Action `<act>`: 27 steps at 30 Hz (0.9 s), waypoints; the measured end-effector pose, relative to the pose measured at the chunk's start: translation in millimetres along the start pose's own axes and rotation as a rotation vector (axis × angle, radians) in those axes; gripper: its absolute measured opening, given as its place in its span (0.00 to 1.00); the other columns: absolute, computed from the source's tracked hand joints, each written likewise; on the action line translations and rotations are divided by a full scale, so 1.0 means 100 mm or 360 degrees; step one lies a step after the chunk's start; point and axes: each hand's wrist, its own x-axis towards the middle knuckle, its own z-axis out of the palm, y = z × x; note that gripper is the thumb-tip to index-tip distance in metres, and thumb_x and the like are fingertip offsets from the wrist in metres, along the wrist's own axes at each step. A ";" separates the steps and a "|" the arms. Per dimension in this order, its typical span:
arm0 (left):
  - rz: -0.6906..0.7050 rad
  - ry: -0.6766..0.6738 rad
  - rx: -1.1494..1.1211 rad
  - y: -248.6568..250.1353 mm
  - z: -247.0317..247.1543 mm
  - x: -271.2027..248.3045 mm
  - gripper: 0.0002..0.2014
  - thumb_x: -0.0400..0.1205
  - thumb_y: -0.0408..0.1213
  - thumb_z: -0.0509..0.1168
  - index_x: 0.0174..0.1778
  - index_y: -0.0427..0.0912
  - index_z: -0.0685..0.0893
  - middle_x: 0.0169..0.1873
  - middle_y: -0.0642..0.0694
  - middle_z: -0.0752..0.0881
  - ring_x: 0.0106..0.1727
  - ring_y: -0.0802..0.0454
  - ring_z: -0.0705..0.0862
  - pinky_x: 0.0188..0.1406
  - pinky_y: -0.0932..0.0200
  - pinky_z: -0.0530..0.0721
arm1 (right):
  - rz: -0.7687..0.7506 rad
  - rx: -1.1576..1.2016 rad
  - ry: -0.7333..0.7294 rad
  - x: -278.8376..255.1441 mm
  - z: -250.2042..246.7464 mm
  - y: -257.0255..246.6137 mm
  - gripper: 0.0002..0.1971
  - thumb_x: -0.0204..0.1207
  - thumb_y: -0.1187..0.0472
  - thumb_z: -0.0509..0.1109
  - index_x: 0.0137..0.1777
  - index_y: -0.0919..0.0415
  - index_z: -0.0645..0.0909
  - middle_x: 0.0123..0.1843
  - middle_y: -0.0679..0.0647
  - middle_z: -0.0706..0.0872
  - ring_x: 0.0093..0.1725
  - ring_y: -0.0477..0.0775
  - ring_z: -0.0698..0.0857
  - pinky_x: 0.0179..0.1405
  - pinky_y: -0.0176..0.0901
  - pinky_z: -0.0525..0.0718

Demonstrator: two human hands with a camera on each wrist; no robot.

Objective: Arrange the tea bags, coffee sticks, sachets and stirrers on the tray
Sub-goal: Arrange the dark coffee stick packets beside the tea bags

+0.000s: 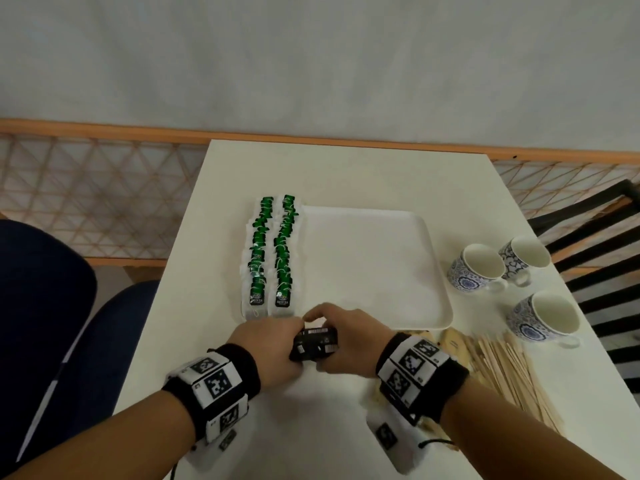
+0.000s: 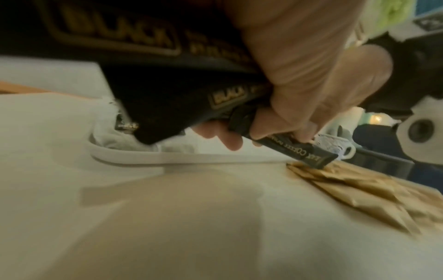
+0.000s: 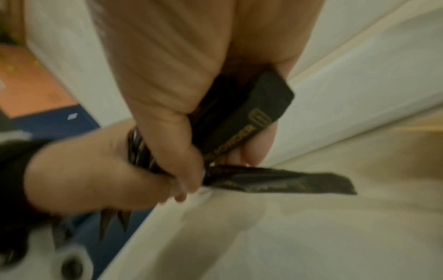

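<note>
Coffee sticks, the slim black foil ones with gold lettering [image 1: 314,342], are sitting bunched between my hands at six o'clock of the white rectangular plastic tray [image 1: 377,271], just short of its near rim. I am curling my left hand [image 1: 266,348] and right hand [image 1: 346,341] around the bundle. One stick is poking loose (toward the tan paper sachets [image 2: 354,191]), and I am judging that it could slip free when I lift.

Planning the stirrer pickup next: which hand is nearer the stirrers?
Right. The right hand is beside the stirrers, its wrist almost over their near end; the left hand is farther off. Both hold the coffee sticks.
</note>
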 end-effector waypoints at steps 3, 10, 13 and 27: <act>-0.0103 -0.0049 -0.0237 -0.09 -0.05 0.06 0.06 0.69 0.45 0.65 0.38 0.53 0.74 0.33 0.53 0.81 0.38 0.54 0.81 0.33 0.61 0.74 | 0.0038 0.0235 0.0087 0.05 -0.11 0.11 0.29 0.62 0.54 0.81 0.63 0.45 0.75 0.54 0.45 0.87 0.53 0.47 0.85 0.59 0.44 0.83; -0.0346 -0.0119 -0.1120 -0.24 -0.13 0.11 0.09 0.69 0.33 0.74 0.38 0.51 0.84 0.30 0.51 0.86 0.30 0.55 0.84 0.32 0.61 0.83 | 0.0157 0.0885 0.0099 0.08 -0.22 0.21 0.27 0.62 0.63 0.84 0.59 0.47 0.78 0.48 0.49 0.89 0.44 0.50 0.89 0.51 0.46 0.87; -0.0375 -0.0094 -0.1386 -0.28 -0.19 0.16 0.09 0.69 0.31 0.77 0.41 0.45 0.86 0.25 0.51 0.86 0.26 0.55 0.83 0.28 0.64 0.82 | 0.0188 0.1294 0.0194 0.06 -0.24 0.22 0.15 0.69 0.71 0.77 0.55 0.61 0.82 0.40 0.59 0.89 0.36 0.55 0.88 0.44 0.49 0.89; -0.0271 -0.0076 -0.2047 -0.32 -0.31 0.34 0.14 0.66 0.41 0.74 0.44 0.38 0.91 0.40 0.37 0.91 0.36 0.41 0.86 0.35 0.55 0.85 | 0.0140 0.1790 0.0202 0.14 -0.38 0.18 0.13 0.78 0.75 0.65 0.46 0.60 0.88 0.33 0.60 0.86 0.27 0.55 0.85 0.32 0.45 0.87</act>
